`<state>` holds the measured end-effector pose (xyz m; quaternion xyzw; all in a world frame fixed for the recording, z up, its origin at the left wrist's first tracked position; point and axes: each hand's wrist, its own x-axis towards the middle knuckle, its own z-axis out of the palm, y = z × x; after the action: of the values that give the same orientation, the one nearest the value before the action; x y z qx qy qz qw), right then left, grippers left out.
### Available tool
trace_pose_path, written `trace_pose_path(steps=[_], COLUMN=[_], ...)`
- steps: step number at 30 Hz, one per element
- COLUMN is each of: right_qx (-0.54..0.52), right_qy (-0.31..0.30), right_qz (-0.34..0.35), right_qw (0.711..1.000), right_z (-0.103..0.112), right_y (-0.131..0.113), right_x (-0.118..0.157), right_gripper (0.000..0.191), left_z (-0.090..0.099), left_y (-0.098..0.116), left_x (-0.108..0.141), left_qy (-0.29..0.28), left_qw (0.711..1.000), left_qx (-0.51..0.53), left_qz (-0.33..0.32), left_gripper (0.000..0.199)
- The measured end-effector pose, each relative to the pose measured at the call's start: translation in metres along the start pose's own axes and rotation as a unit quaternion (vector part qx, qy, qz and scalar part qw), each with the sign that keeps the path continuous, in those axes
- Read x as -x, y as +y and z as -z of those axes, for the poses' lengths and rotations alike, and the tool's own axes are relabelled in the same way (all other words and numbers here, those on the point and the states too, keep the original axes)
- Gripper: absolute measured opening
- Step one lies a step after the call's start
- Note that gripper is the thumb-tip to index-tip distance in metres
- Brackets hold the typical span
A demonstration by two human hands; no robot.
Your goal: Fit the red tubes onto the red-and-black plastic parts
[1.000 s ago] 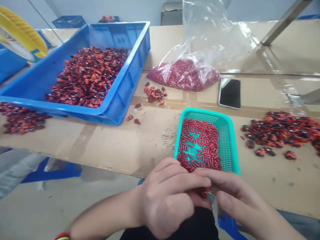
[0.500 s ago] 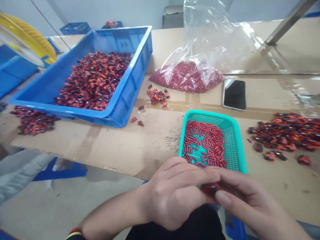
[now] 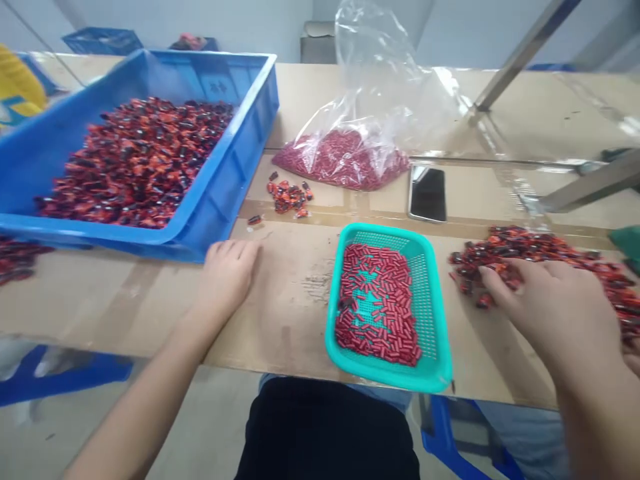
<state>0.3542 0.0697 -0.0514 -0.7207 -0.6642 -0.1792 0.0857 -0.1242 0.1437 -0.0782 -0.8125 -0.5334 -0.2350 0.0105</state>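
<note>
My left hand rests on the cardboard-covered table beside the big blue crate, its fingers curled down and their tips hidden. My right hand reaches over the pile of red and black pieces on the right, thumb apart from the fingers; whatever lies under the palm is hidden. Between the hands stands a green basket of small red tubes; one dark piece lies at its left side. Red and black pieces also fill much of the crate.
A clear bag of small red pieces lies behind the basket, with a phone to its right. A small cluster of pieces sits by the crate. Metal bars cross the right side. Part of another person's hand shows at the right edge.
My hands have parted from above the basket: the left moved to the table by the crate, the right to the right-hand pile. The loose pieces nearest the crate's front corner no longer show. The view shifted right.
</note>
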Motion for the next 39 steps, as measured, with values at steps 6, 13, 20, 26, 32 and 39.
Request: trace_pose_path(steps=[6, 13, 20, 26, 32, 39], right_qx=[-0.085, -0.217, -0.241, -0.457, -0.664, -0.711], right_qy=[0.021, -0.139, -0.130, -0.162, -0.197, -0.128], right_qz=[0.094, 0.304, 0.311, 0.221, 0.112, 0.096], right_qw=[0.992, 0.917, 0.910, 0.846, 0.713, 0.685], right_z=[0.030, 0.044, 0.036, 0.067, 0.092, 0.098], right_y=[-0.040, -0.116, -0.122, -0.124, -0.142, -0.156], right_x=[0.006, 0.022, 0.017, 0.021, 0.030, 0.032], right_gripper=[0.047, 0.004, 0.013, 0.010, 0.016, 0.019], left_z=[0.019, 0.036, 0.041, 0.048, 0.059, 0.060], left_y=[0.039, 0.098, 0.122, 0.136, 0.140, 0.144], left_x=[0.007, 0.011, 0.028, 0.036, 0.028, 0.036], left_qy=[0.080, -0.047, -0.072, -0.001, -0.017, -0.024], left_qw=[0.991, 0.888, 0.880, 0.879, 0.877, 0.884], left_qx=[0.110, 0.453, 0.465, 0.478, 0.475, 0.455], left_qz=[-0.005, 0.068, 0.070, 0.007, -0.077, -0.102], left_gripper=[0.006, 0.009, 0.021, 0.032, 0.028, 0.038])
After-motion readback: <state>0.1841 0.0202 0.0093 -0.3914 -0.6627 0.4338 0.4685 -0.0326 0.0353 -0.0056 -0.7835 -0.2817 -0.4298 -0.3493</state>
